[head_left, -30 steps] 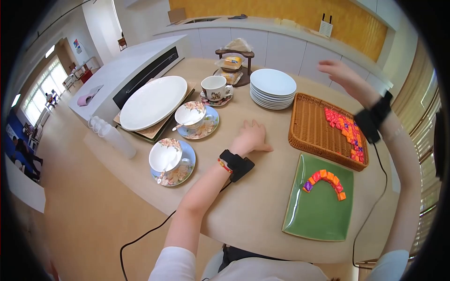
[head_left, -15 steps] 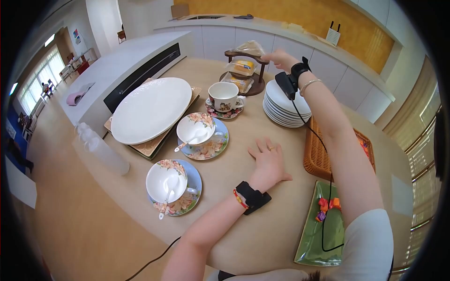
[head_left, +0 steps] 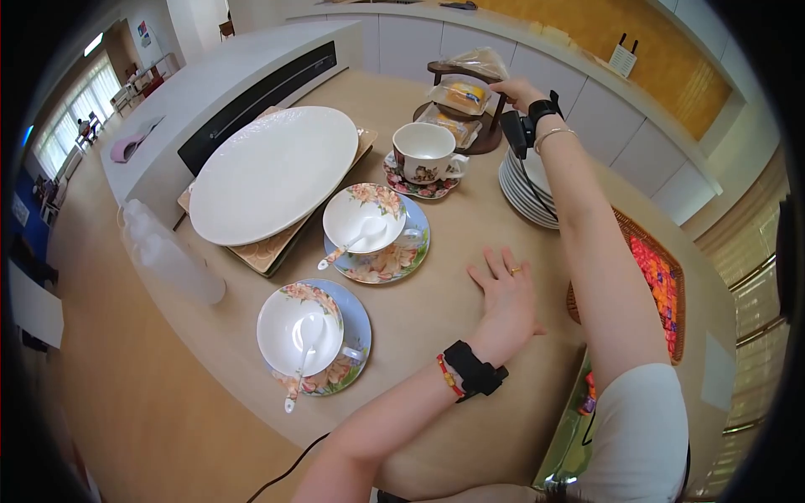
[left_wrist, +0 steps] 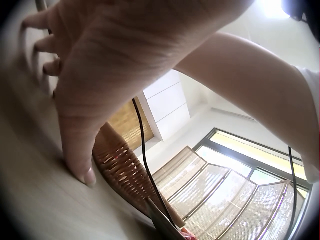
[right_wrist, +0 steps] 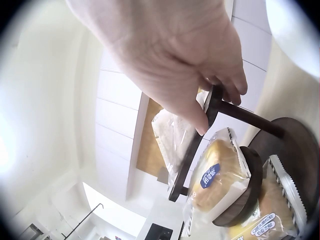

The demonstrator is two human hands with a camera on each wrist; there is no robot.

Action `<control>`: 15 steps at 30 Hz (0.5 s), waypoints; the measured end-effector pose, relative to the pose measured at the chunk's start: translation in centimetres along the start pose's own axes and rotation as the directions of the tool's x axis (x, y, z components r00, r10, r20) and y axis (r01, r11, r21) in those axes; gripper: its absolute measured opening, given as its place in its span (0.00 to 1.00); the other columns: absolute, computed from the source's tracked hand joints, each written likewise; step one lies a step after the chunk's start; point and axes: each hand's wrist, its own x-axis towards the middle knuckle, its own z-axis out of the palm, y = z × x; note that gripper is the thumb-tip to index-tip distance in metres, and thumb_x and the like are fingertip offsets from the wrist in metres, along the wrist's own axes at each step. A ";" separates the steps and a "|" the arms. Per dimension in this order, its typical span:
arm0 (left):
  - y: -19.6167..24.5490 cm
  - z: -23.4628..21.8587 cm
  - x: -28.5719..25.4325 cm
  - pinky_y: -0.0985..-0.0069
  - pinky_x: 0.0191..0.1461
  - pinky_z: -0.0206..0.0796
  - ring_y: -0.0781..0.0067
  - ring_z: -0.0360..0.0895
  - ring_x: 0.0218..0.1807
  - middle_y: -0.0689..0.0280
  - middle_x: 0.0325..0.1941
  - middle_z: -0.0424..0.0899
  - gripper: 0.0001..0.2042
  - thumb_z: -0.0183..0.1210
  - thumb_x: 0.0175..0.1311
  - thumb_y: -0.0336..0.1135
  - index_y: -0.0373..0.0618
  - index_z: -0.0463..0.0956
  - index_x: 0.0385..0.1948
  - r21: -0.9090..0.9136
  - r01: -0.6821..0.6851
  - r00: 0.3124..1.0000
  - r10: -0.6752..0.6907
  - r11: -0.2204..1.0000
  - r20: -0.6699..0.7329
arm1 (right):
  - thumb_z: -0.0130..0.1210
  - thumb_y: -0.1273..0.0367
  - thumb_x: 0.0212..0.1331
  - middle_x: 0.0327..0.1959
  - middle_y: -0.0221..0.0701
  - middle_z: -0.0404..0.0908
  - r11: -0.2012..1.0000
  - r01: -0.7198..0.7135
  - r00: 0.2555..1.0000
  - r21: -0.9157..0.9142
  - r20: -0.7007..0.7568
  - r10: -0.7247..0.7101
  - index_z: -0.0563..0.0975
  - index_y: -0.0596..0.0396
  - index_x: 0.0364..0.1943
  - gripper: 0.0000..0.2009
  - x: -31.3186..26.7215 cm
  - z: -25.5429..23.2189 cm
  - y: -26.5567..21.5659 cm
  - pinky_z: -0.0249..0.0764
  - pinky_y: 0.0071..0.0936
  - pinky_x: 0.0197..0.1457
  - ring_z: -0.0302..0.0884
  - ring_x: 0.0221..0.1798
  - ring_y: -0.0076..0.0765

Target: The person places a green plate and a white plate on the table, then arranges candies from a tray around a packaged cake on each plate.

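My right hand point(head_left: 520, 94) grips the upper edge of a dark wooden tiered stand point(head_left: 495, 126). In the right wrist view the thumb and fingers of that hand point(right_wrist: 175, 60) lie on either side of the stand's top tier point(right_wrist: 186, 160). Wrapped bread point(right_wrist: 215, 175) sits on the tier below, and a clear-wrapped item point(right_wrist: 172, 135) is on top. My left hand point(head_left: 507, 306) rests on the table with its fingers spread, holding nothing; in the left wrist view its fingertips point(left_wrist: 86, 176) touch the tabletop.
Left of the hands stand several patterned cups on saucers point(head_left: 356, 323), a large white oval plate point(head_left: 277, 176) and clear plastic cups point(head_left: 172, 260). Stacked white plates point(head_left: 524, 193), a wicker basket of candies point(head_left: 677, 289) and a green plate point(head_left: 563, 444) are partly behind my right arm.
My right hand has moved from above the basket leftward to the stand and taken hold of it. The left hand stays on the table while the head view has shifted.
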 end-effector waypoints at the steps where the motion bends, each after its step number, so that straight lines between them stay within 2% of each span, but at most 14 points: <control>1: 0.1 -0.1 0.1 0.24 0.66 0.51 0.27 0.49 0.77 0.40 0.77 0.55 0.57 0.68 0.45 0.70 0.39 0.57 0.73 0.008 0.008 1.000 -0.008 1.000 0.009 | 0.70 0.59 0.55 0.57 0.40 0.78 0.996 0.012 1.000 0.090 -0.001 -0.012 0.76 0.61 0.59 0.30 0.4 0.1 0.3 0.66 0.45 0.64 0.72 0.58 0.46; 2: 0.1 -0.2 0.2 0.24 0.66 0.51 0.27 0.49 0.77 0.40 0.77 0.55 0.57 0.68 0.45 0.70 0.39 0.57 0.73 0.008 0.014 1.000 -0.014 1.000 0.009 | 0.71 0.61 0.55 0.56 0.41 0.78 0.983 0.027 1.000 0.182 -0.005 -0.027 0.76 0.63 0.58 0.29 1.0 0.3 0.5 0.66 0.47 0.66 0.72 0.59 0.45; 3: 0.2 -0.2 0.2 0.23 0.67 0.50 0.27 0.48 0.77 0.41 0.78 0.54 0.57 0.68 0.45 0.70 0.39 0.57 0.73 0.014 0.017 0.999 -0.017 1.000 0.027 | 0.71 0.65 0.56 0.52 0.40 0.80 0.984 0.014 0.999 0.176 -0.037 -0.008 0.76 0.64 0.57 0.27 1.7 0.5 0.5 0.69 0.47 0.63 0.75 0.57 0.43; 4: 0.3 -0.2 0.2 0.23 0.67 0.49 0.28 0.48 0.77 0.41 0.78 0.53 0.57 0.68 0.45 0.70 0.40 0.56 0.73 0.019 0.019 0.999 -0.020 1.000 0.048 | 0.71 0.65 0.56 0.52 0.40 0.80 0.984 0.010 1.000 0.176 -0.030 -0.005 0.76 0.64 0.57 0.27 2.2 0.8 0.6 0.69 0.47 0.63 0.75 0.57 0.43; 6: 0.4 -0.2 0.3 0.23 0.68 0.48 0.28 0.47 0.78 0.42 0.79 0.52 0.57 0.68 0.46 0.70 0.41 0.55 0.74 0.021 0.029 0.998 -0.030 0.999 0.061 | 0.71 0.67 0.55 0.47 0.37 0.81 0.967 0.019 0.996 0.253 -0.094 0.005 0.78 0.63 0.53 0.24 3.2 1.1 1.3 0.76 0.41 0.55 0.78 0.50 0.40; 7: 0.4 -0.2 0.4 0.24 0.68 0.48 0.29 0.46 0.78 0.42 0.79 0.50 0.57 0.68 0.46 0.70 0.41 0.55 0.75 0.027 0.035 0.997 -0.037 0.999 0.070 | 0.73 0.72 0.47 0.39 0.38 0.81 0.949 0.039 0.987 0.314 -0.161 0.013 0.81 0.68 0.44 0.20 3.7 1.2 1.6 0.74 0.34 0.41 0.77 0.40 0.36; 8: 0.4 -0.2 0.3 0.24 0.68 0.48 0.29 0.46 0.78 0.42 0.79 0.50 0.57 0.68 0.46 0.70 0.41 0.55 0.75 0.026 0.039 0.996 -0.041 0.999 0.073 | 0.73 0.72 0.47 0.39 0.38 0.81 0.949 0.037 0.988 0.315 -0.156 0.013 0.81 0.68 0.44 0.20 2.9 1.1 1.3 0.74 0.34 0.41 0.77 0.40 0.36; 10: 0.5 -0.3 0.4 0.24 0.69 0.47 0.30 0.44 0.79 0.43 0.80 0.50 0.57 0.67 0.47 0.70 0.42 0.53 0.75 0.032 0.042 0.996 -0.044 0.999 0.081 | 0.72 0.74 0.47 0.35 0.36 0.81 0.953 0.035 0.990 0.301 -0.141 0.008 0.82 0.66 0.41 0.16 1.8 0.5 0.8 0.74 0.33 0.35 0.77 0.35 0.34; 11: 0.5 -0.4 0.4 0.24 0.69 0.47 0.30 0.44 0.79 0.43 0.80 0.50 0.57 0.67 0.47 0.70 0.42 0.53 0.75 0.030 0.045 0.996 -0.047 0.999 0.082 | 0.73 0.71 0.46 0.32 0.32 0.81 0.953 0.039 0.991 0.300 -0.137 0.002 0.82 0.64 0.39 0.16 2.1 0.4 1.0 0.72 0.33 0.30 0.76 0.30 0.32; 14: 0.5 -0.6 0.3 0.24 0.69 0.46 0.30 0.44 0.79 0.44 0.80 0.50 0.58 0.67 0.47 0.71 0.42 0.53 0.76 0.028 0.052 0.994 -0.054 0.998 0.095 | 0.73 0.67 0.44 0.31 0.31 0.80 0.978 0.008 0.994 0.210 -0.108 0.015 0.82 0.62 0.36 0.17 2.1 -0.4 1.2 0.70 0.32 0.29 0.74 0.29 0.31; 15: 0.5 -0.5 0.3 0.24 0.69 0.46 0.30 0.44 0.79 0.45 0.80 0.50 0.58 0.67 0.47 0.71 0.42 0.53 0.76 0.038 0.049 0.994 -0.052 0.998 0.093 | 0.73 0.65 0.43 0.29 0.30 0.79 0.983 0.003 0.993 0.185 -0.115 0.019 0.82 0.60 0.34 0.16 1.6 -0.7 1.1 0.68 0.30 0.28 0.71 0.26 0.30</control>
